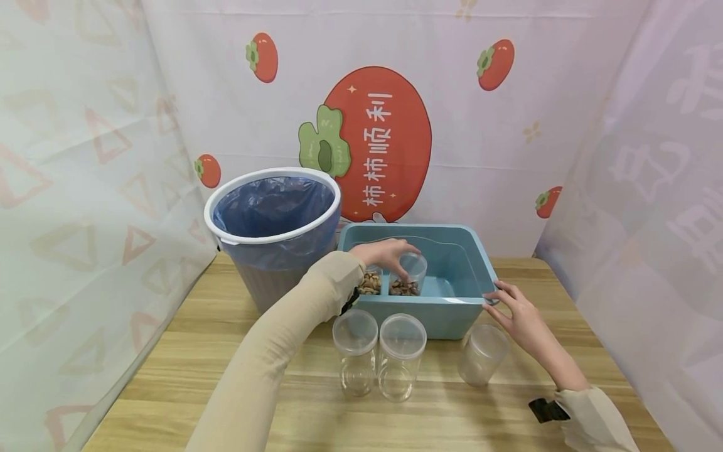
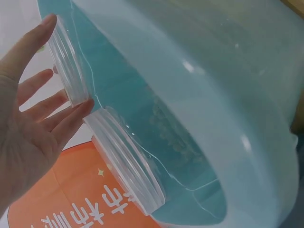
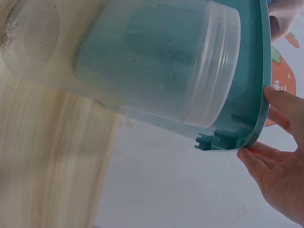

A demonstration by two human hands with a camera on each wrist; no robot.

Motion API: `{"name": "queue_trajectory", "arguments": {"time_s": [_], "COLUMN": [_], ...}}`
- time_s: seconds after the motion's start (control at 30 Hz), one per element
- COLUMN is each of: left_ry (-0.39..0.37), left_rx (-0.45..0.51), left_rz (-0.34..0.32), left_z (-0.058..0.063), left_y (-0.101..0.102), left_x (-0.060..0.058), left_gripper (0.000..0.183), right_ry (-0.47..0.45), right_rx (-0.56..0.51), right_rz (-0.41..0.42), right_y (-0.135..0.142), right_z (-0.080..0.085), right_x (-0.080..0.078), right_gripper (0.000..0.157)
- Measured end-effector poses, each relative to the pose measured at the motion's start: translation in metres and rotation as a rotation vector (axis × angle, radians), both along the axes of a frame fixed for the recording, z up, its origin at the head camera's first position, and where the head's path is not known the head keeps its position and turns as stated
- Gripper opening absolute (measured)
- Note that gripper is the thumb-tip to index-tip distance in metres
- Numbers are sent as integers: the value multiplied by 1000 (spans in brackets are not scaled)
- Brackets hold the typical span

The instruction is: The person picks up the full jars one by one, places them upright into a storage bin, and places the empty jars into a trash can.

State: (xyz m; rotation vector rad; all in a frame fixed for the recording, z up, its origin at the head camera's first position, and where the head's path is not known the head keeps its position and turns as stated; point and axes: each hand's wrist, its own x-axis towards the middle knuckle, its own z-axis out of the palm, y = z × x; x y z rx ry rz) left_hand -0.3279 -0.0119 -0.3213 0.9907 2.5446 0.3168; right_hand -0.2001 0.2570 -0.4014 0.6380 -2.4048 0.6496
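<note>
Inside the blue plastic bin (image 1: 390, 314), a clear lidded jar (image 1: 415, 267) with brown nuts at its bottom stands beside another clear jar (image 1: 369, 282) of paler nuts. My left hand (image 1: 386, 254) grips the first jar by its lid, thumb on one edge and fingertips on the other, as the left wrist view shows. With fingers and thumb, my right hand (image 1: 519, 317) pinches the rim at the bin's near right corner. Just below that hand, a third clear jar (image 1: 482, 355) stands on the table; no contents show in it.
Two clear lidded jars, a left one (image 1: 356, 351) and a right one (image 1: 402, 358), stand in front of the bin. A trash can (image 1: 271, 263) with a white rim and blue bag stands to its left. Printed cloth (image 1: 480, 138) hangs behind the wooden table (image 1: 226, 389).
</note>
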Motion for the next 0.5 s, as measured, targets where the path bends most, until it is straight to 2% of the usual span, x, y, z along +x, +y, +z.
{"name": "queue_trajectory", "arguments": {"time_s": [0.27, 0.4, 0.5], "left_ry": [9, 59, 100], "left_rx": [5, 40, 102], "left_rz": [19, 27, 1], "left_z": [3, 9, 17], "left_y": [-5, -12, -22], "left_x": [4, 13, 23], "left_gripper": [67, 62, 56], "right_ry": [-11, -46, -91], "right_rx": [7, 24, 27], "right_rz": [11, 22, 24], "right_y": [0, 0, 1], "right_z": [2, 6, 9], "right_x": [1, 2, 3], "right_gripper": [24, 25, 27]}}
